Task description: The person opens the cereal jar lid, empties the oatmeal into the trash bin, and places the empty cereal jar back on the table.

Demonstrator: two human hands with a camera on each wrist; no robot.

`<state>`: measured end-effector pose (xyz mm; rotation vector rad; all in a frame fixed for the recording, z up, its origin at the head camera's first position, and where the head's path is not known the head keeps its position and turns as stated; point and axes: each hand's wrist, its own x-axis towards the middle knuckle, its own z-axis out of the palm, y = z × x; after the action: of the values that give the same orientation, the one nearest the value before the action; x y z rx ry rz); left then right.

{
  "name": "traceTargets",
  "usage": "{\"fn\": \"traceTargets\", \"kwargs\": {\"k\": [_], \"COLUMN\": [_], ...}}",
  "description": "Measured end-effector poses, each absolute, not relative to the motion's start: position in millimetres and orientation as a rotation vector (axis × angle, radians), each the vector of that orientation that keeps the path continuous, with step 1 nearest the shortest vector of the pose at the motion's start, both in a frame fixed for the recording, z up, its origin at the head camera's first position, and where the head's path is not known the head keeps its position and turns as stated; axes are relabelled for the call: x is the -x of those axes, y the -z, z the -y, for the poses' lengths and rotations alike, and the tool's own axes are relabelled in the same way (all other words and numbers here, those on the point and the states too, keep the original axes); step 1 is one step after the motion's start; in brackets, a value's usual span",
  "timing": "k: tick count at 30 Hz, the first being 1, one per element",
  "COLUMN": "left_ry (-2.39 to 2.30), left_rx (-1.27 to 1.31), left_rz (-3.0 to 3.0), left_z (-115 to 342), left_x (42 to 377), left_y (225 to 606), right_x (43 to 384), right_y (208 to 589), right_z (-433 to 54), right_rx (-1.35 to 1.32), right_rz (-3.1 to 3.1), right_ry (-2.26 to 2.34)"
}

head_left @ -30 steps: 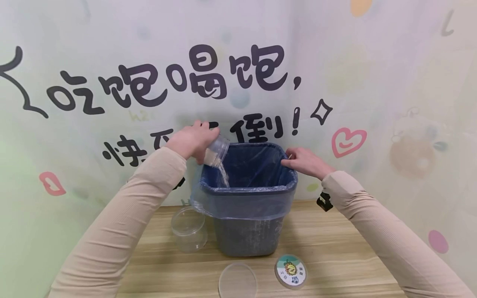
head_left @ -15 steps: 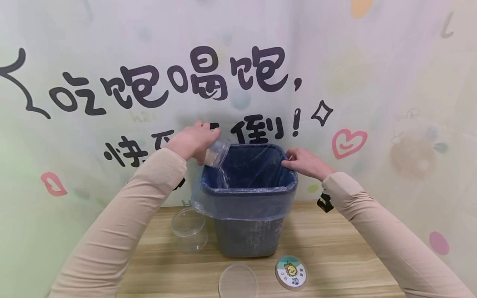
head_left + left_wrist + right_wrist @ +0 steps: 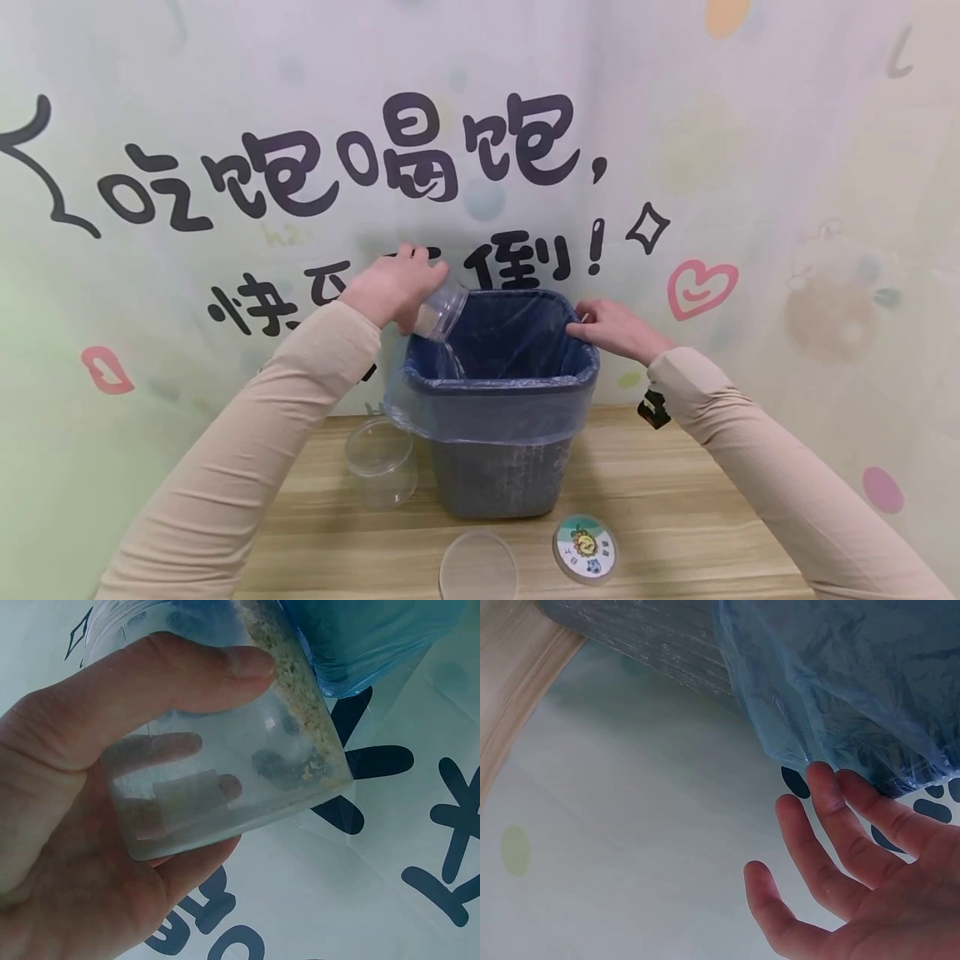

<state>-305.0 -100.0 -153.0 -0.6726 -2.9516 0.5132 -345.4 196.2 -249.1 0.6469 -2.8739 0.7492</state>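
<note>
My left hand point(image 3: 397, 287) grips a clear plastic jar point(image 3: 444, 310), tipped mouth-down over the left rim of a trash bin point(image 3: 498, 479). Pale crumbly grains point(image 3: 289, 690) lie along the jar's lower side, and a thin stream of them falls inside the bin. A blue plastic bag point(image 3: 495, 417) lines the bin and folds over its rim. At the right rim, my right hand point(image 3: 615, 327) pinches the bagged edge between thumb and fingers. In the right wrist view its other fingers point(image 3: 802, 855) spread loosely beside the bag; the thumb is hidden there.
A second clear jar point(image 3: 381, 467), without a lid, stands left of the bin on the wooden table point(image 3: 675, 500). In front lie a clear round lid point(image 3: 478, 567) and a round lid with a flower label point(image 3: 585, 547). A printed backdrop point(image 3: 480, 67) hangs close behind.
My left hand and the jar have shifted slightly right and tipped a little more. The stream of grains has thinned. My right hand stays at the rim.
</note>
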Motion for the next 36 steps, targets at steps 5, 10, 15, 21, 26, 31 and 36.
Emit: {"fn": "traceTargets", "kwargs": {"k": [5,10,15,21,26,31,36], "left_ry": [-0.528,-0.537,-0.532,-0.523,-0.519,-0.539,-0.54], "left_rx": [0.673,0.682,0.685,0.685,0.683,0.698,0.704], "left_rz": [2.941,2.936,2.927,2.929,2.927,2.913,2.889], "left_z": [99.3,98.6,98.0,97.8,100.0,100.2,99.6], "left_x": [304.5,304.1,304.1,304.5,304.7,304.7,302.5], "left_y": [153.3,153.5,153.4,153.3,155.0,156.5,155.6], "right_x": [345.3,345.9,346.4,346.6,346.4,346.2,345.6], "right_y": [249.5,249.9,249.9,249.5,249.6,250.2,249.8], "right_z": [-195.8,-195.4,-195.8,-196.5,-195.2,-194.7,-194.7], "right_rx": [-0.638,-0.64,-0.638,-0.636,-0.644,-0.645,-0.633], "right_rz": [2.875,2.872,2.869,2.872,2.87,2.871,2.863], "right_ry": [-0.754,-0.733,-0.737,-0.75,-0.744,-0.744,-0.764]}}
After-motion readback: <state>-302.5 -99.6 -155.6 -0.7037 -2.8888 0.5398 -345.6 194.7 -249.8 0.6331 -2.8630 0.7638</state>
